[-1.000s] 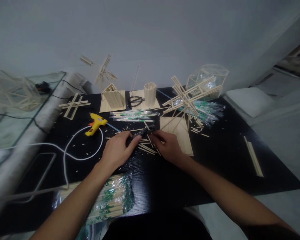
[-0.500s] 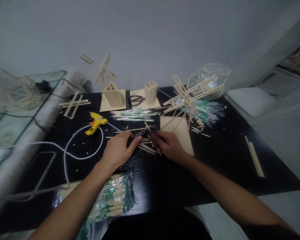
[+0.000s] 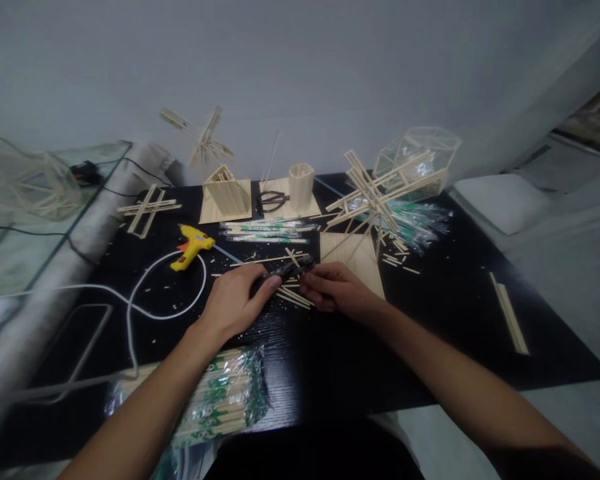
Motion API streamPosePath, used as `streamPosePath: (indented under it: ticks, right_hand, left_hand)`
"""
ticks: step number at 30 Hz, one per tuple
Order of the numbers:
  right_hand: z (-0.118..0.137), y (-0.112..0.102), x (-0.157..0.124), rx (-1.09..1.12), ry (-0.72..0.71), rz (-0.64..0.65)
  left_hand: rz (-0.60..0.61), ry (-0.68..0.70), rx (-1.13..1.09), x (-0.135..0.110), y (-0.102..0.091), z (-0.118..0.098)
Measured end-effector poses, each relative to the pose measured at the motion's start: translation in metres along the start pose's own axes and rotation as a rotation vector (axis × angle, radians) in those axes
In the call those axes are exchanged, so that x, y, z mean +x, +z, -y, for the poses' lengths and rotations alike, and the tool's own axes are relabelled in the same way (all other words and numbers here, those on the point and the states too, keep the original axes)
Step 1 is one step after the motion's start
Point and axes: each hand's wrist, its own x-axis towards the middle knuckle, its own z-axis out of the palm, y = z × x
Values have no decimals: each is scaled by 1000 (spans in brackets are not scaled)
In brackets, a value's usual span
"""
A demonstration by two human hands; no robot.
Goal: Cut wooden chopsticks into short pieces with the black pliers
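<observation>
Black-handled pliers [image 3: 293, 268] lie in the grip of my left hand [image 3: 234, 297], their head pointing right. My right hand [image 3: 336, 288] is closed with its fingertips at the head of the pliers; whatever is pinched there is too small or hidden to make out. Beneath both hands, several short wooden sticks [image 3: 294, 297] lie loose on the black table. A longer thin stick [image 3: 265, 260] rests just behind the pliers. Beside my right hand is a flat wooden base board [image 3: 357, 257] with a stick windmill-like frame [image 3: 373, 193] standing at it.
A yellow glue gun [image 3: 194, 247] with a white cord lies left. Wrapped chopsticks [image 3: 267, 230] lie behind my hands, and a larger pack [image 3: 220, 397] sits at the front edge. Behind stand a square stick box [image 3: 227, 193] and a round stick cup [image 3: 301, 187].
The pliers' head has turned slightly, and my right fingers have drawn closer together beside it. A stick end that showed below my right fingers is no longer visible. My left hand barely moved.
</observation>
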Motion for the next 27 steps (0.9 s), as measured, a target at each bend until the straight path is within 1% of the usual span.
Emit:
streamPosePath:
  ticks: [5, 12, 15, 20, 22, 24, 27]
  right_hand:
    - [0, 0, 0, 136, 36, 76]
    - [-1, 1, 1, 140, 43, 69]
    - [-3, -1, 2, 93, 33, 58]
    - [5, -13, 2, -160, 27, 26]
    - [10, -18, 2, -141, 56, 29]
    - [15, -20, 2, -68, 104, 15]
    - [20, -17, 1, -15, 212, -8]
  left_hand:
    - [-1, 3, 6, -1, 0, -2]
    - [-5, -57, 83, -3, 1, -4]
    - [-11, -81, 111, -2, 1, -4]
    - [12, -108, 150, -2, 2, -5]
    - [37, -109, 167, -2, 3, -6]
    - [67, -101, 181, -2, 5, -7]
    - [111, -84, 199, -3, 8, -11]
